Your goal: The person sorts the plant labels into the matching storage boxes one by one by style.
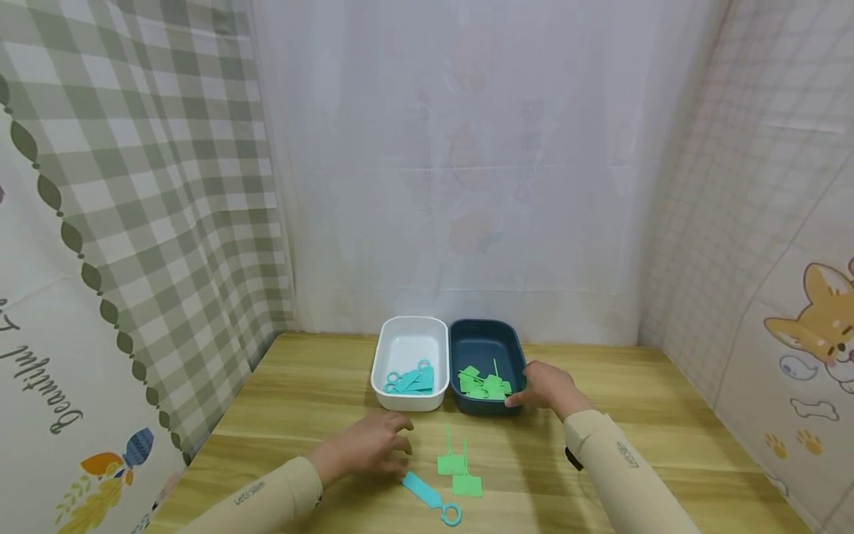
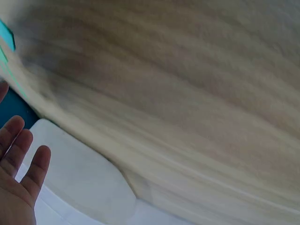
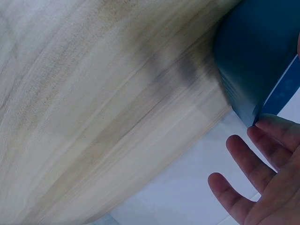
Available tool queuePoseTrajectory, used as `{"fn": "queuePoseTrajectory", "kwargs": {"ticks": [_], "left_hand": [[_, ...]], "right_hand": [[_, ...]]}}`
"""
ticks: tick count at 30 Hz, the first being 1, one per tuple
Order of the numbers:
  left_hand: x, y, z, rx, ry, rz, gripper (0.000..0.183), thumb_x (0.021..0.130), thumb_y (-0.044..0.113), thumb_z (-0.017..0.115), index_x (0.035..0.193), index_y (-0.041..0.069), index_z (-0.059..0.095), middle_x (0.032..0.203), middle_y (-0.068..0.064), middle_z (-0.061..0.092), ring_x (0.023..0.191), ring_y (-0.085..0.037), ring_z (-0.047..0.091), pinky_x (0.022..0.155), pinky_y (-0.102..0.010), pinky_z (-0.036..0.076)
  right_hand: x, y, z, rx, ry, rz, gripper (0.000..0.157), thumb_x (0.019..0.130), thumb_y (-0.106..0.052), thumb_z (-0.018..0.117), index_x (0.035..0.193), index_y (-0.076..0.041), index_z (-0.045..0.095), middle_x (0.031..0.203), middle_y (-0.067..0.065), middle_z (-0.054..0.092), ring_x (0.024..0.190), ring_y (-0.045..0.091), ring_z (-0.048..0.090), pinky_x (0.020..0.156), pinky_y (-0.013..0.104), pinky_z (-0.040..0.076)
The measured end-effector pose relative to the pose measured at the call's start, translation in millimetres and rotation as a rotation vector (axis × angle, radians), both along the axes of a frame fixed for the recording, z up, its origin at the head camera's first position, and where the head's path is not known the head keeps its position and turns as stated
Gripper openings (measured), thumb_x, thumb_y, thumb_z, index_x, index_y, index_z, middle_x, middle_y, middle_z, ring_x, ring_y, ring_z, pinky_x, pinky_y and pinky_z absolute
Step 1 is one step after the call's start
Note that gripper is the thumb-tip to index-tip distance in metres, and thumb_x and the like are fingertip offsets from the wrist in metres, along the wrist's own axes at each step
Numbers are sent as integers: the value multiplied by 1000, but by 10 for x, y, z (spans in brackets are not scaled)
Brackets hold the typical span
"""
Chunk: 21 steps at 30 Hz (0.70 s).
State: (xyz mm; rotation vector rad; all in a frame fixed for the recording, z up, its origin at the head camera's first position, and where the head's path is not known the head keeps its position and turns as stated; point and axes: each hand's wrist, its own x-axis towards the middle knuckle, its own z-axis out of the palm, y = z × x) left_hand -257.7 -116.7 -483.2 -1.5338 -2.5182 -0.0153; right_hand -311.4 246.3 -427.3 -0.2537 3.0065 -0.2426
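Note:
My left hand (image 1: 376,445) hovers over the table with fingers loosely bent and nothing between them, beside a teal ring-ended plastic tag (image 1: 422,490). To that tag's right lie two green cable-tie labels (image 1: 467,486), flat plates with thin tails. My right hand (image 1: 548,387) is at the right side of the dark blue bin (image 1: 487,407), fingers spread and fingertips right at its rim. Several green labels (image 1: 490,386) lie inside that bin. In the right wrist view, the fingers (image 3: 246,157) look extended beside the bin wall (image 3: 243,70), holding nothing visible.
A white bin (image 1: 410,403) stands against the blue one's left side, with several teal tags (image 1: 416,382) at its near end. Both are on a wood-grain table (image 1: 300,386). A white curtain (image 1: 460,185) hangs behind, with patterned cloths on either side.

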Motion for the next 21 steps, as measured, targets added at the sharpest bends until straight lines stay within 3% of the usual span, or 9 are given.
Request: {"fn": "queuePoseTrajectory", "kwargs": {"ticks": [6, 14, 21], "left_hand": [[64, 29, -97, -45, -97, -10, 38, 81, 56, 75, 105, 27, 74, 125, -3, 60, 115, -17, 56, 92, -31, 48], [55, 72, -112, -105, -62, -39, 33, 83, 56, 73, 102, 29, 76, 124, 0, 59, 115, -14, 53, 85, -25, 46], [69, 86, -80, -100, -55, -57, 28, 86, 50, 73, 101, 28, 77, 122, 0, 60, 115, -13, 53, 88, -26, 46]], "right_hand": [[43, -27, -24, -9, 0, -3, 77, 73, -52, 84, 116, 9, 64, 114, 20, 65, 102, 36, 62, 86, 53, 51], [17, -20, -9, -11, 12, -4, 77, 74, -51, 83, 118, 10, 63, 116, 21, 65, 105, 38, 62, 87, 52, 51], [17, 4, 4, -14, 6, 3, 78, 74, -51, 83, 119, 10, 63, 119, 23, 64, 107, 39, 61, 88, 52, 51]]}}
